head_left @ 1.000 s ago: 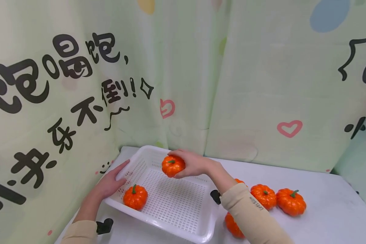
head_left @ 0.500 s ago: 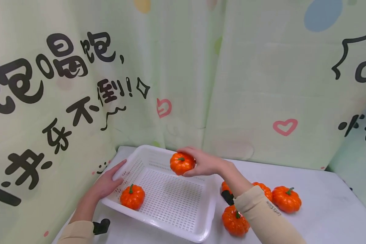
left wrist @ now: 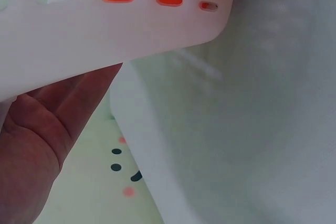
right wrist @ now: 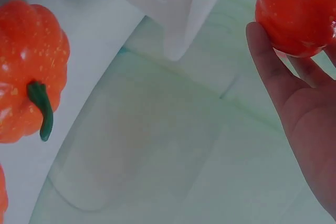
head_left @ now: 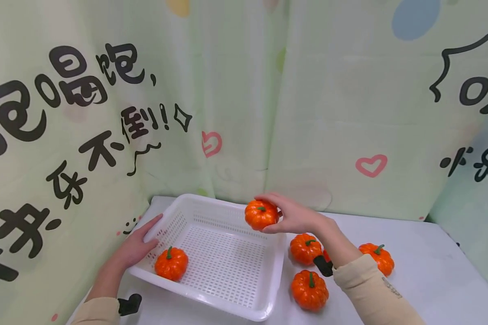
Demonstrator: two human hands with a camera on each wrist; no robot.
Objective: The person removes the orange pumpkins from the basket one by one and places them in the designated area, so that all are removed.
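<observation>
My right hand (head_left: 294, 216) grips a small orange pumpkin (head_left: 261, 215) with a green stem, above the far right corner of a white perforated plastic basket (head_left: 215, 298). In the right wrist view, the pumpkin (right wrist: 299, 14) sits between the thumb and fingers of the right hand (right wrist: 307, 114). My left hand (head_left: 134, 248) rests against the basket's left rim with fingers straight. In the left wrist view, the left hand's (left wrist: 37, 135) fingertips are hidden behind the basket wall (left wrist: 79, 40). Another pumpkin (head_left: 171, 264) lies inside the basket at its near left corner.
On the white table (head_left: 427, 266), right of the basket, lie one pumpkin (head_left: 305, 248), a nearer pumpkin (head_left: 310, 290) and a farther right pumpkin (head_left: 377, 258). Another orange piece is mostly hidden behind the right wrist. A pale printed curtain (head_left: 309, 135) hangs behind and to the left.
My right hand has carried the gripped pumpkin rightward, from over the basket's interior to its far right corner. The left hand stays at the basket's rim. The view has turned slightly right.
</observation>
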